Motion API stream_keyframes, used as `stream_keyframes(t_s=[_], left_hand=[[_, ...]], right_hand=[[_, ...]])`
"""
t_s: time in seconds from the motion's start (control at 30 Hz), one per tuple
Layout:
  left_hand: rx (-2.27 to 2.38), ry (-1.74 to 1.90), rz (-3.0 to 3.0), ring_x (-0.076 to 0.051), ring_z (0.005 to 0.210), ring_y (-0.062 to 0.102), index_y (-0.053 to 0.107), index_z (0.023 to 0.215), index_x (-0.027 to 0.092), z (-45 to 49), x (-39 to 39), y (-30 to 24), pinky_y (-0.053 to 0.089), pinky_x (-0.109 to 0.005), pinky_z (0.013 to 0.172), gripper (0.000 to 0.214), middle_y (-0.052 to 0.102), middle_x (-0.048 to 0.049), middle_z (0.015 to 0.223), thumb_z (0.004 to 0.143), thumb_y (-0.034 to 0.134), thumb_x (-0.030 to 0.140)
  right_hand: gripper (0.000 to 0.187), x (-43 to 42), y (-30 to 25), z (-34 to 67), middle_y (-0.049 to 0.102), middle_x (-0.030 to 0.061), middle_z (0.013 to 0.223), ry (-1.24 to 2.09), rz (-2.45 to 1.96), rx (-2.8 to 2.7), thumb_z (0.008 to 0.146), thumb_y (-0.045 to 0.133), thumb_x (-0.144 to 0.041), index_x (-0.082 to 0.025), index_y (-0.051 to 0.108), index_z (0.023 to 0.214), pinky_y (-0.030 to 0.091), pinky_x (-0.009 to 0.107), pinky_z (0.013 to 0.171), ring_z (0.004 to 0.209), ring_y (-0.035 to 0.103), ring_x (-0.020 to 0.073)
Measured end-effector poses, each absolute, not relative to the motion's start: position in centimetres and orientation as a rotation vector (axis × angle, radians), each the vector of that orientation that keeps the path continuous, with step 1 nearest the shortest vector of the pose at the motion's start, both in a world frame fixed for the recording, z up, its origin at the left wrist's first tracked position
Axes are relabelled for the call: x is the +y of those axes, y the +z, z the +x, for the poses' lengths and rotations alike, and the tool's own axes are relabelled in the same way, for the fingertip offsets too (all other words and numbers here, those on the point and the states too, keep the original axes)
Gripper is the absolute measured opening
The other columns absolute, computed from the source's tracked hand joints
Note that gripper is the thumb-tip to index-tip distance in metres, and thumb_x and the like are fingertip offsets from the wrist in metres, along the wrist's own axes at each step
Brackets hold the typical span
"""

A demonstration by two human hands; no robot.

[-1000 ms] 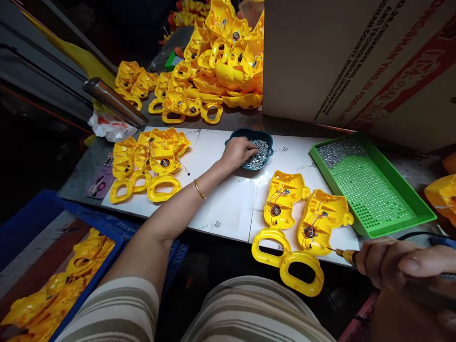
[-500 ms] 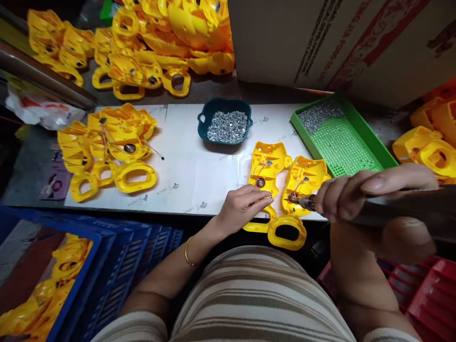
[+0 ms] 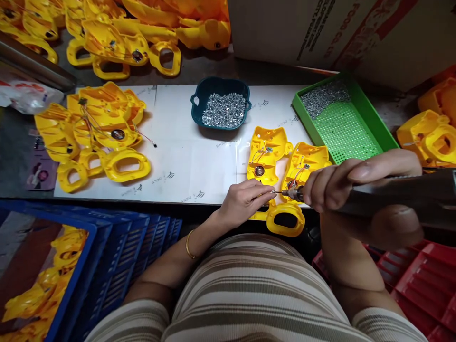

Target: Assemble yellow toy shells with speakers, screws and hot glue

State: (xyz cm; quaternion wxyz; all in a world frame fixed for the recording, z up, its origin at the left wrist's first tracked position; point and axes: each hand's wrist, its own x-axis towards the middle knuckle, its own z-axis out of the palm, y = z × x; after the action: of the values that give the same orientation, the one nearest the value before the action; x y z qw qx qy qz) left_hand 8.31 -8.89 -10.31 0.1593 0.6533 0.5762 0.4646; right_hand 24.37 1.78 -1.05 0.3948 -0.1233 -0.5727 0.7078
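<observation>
The left hand [image 3: 242, 202] pinches what looks like a screw [image 3: 273, 191] at the tip of the driver [image 3: 392, 192] the right hand [image 3: 359, 185] grips, near the yellow shells [image 3: 266, 154], where poor alignment could knock it loose

The single head-worn camera looks forward and steeply down over the striped shirt [image 3: 263, 289] at bottom centre. The right hand [image 3: 363, 190], right of centre, looms nearer than the left hand [image 3: 245, 202]; the white worktop [image 3: 188, 166] spans mid-frame.
</observation>
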Motion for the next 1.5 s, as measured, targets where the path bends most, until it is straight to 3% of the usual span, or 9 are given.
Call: stream_keyframes(t_s=[0.47,0.67,0.8,0.93,1.0,1.07,1.13,1.2,1.5], left_hand=[[1.654,1.227,1.838,-0.012,0.069,0.065,0.072,0.092,0.012,8.7,-9.0,-10.7,0.053,-0.020,0.064,0.013,0.072,-0.0056,0.079,0.088,0.066,0.023],[1.647,1.171,1.912,-0.011,0.067,0.064,0.071,0.092,0.012,8.7,-8.9,-10.4,0.052,-0.020,0.062,0.015,0.071,-0.0046,0.077,0.093,0.059,0.021],[1.638,1.131,1.932,-0.011,0.071,0.065,0.071,0.094,0.014,8.9,-8.9,-10.2,0.052,-0.020,0.064,0.018,0.071,-0.0036,0.078,0.096,0.054,0.021],[1.718,1.204,1.935,-0.010,0.066,0.062,0.068,0.107,0.014,8.6,-9.1,-9.7,0.051,-0.019,0.062,0.025,0.068,-0.0020,0.076,0.091,0.063,0.033],[1.879,1.291,1.910,-0.012,0.074,0.062,0.065,0.115,0.016,8.0,-9.4,-9.5,0.053,-0.022,0.069,0.038,0.067,-0.0037,0.085,0.085,0.069,0.039],[2.093,1.277,1.849,-0.019,0.095,0.061,0.061,0.123,0.018,7.5,-9.5,-9.7,0.052,-0.030,0.085,0.051,0.065,-0.0094,0.106,0.082,0.071,0.045],[2.222,1.134,1.783,-0.027,0.116,0.052,0.051,0.136,0.017,7.1,-9.6,-10.3,0.044,-0.040,0.099,0.069,0.055,-0.0156,0.128,0.081,0.068,0.054],[2.227,0.980,1.746,-0.031,0.124,0.045,0.038,0.145,0.015,7.1,-9.7,-11.1,0.038,-0.045,0.104,0.082,0.047,-0.0186,0.140,0.082,0.062,0.062],[2.213,0.837,1.685,-0.030,0.118,0.046,0.025,0.151,0.015,8.2,-9.7,-12.6,0.035,-0.040,0.096,0.087,0.052,-0.0174,0.136,0.085,0.059,0.060]], right_hand=[[0.045,1.9,-1.4,24.2,0.058,-0.0015,0.059,1.817,-0.336,-1.467,0.070,0.074,-0.058,-0.026,0.069,0.101,0.052,0.035,0.051,0.052,0.060,0.0161],[0.021,3.3,-2.8,23.9,0.062,-0.0027,0.059,1.907,-0.095,-1.533,0.081,0.071,-0.039,-0.028,0.069,0.099,0.053,0.031,0.051,0.052,0.062,0.0140],[0.028,3.7,-3.6,23.8,0.063,-0.0026,0.058,1.883,-0.075,-1.556,0.076,0.076,-0.034,-0.027,0.068,0.102,0.054,0.031,0.050,0.051,0.062,0.0151],[0.038,2.7,-2.6,24.0,0.061,-0.0023,0.058,1.780,-0.170,-1.549,0.071,0.079,-0.039,-0.025,0.068,0.105,0.054,0.032,0.051,0.051,0.062,0.0160],[0.036,2.2,-2.0,23.8,0.061,-0.0013,0.059,1.720,-0.283,-1.538,0.072,0.078,-0.042,-0.025,0.069,0.103,0.054,0.034,0.050,0.052,0.061,0.0170],[0.029,2.1,-1.9,23.3,0.058,-0.0022,0.056,1.643,-0.368,-1.508,0.074,0.074,-0.046,-0.027,0.069,0.096,0.050,0.033,0.045,0.047,0.058,0.0166],[0.025,2.4,-2.6,22.5,0.053,-0.0044,0.049,1.562,-0.400,-1.483,0.074,0.072,-0.051,-0.031,0.068,0.089,0.045,0.032,0.040,0.041,0.051,0.0154],[0.028,3.0,-3.8,21.5,0.050,-0.0061,0.045,1.515,-0.381,-1.480,0.071,0.071,-0.056,-0.034,0.066,0.086,0.042,0.032,0.037,0.037,0.047,0.0150],[0.023,4.1,-7.5,18.9,0.048,-0.0076,0.045,1.507,-0.227,-1.486,0.075,0.067,-0.052,-0.037,0.064,0.092,0.039,0.034,0.036,0.033,0.042,0.0157]])
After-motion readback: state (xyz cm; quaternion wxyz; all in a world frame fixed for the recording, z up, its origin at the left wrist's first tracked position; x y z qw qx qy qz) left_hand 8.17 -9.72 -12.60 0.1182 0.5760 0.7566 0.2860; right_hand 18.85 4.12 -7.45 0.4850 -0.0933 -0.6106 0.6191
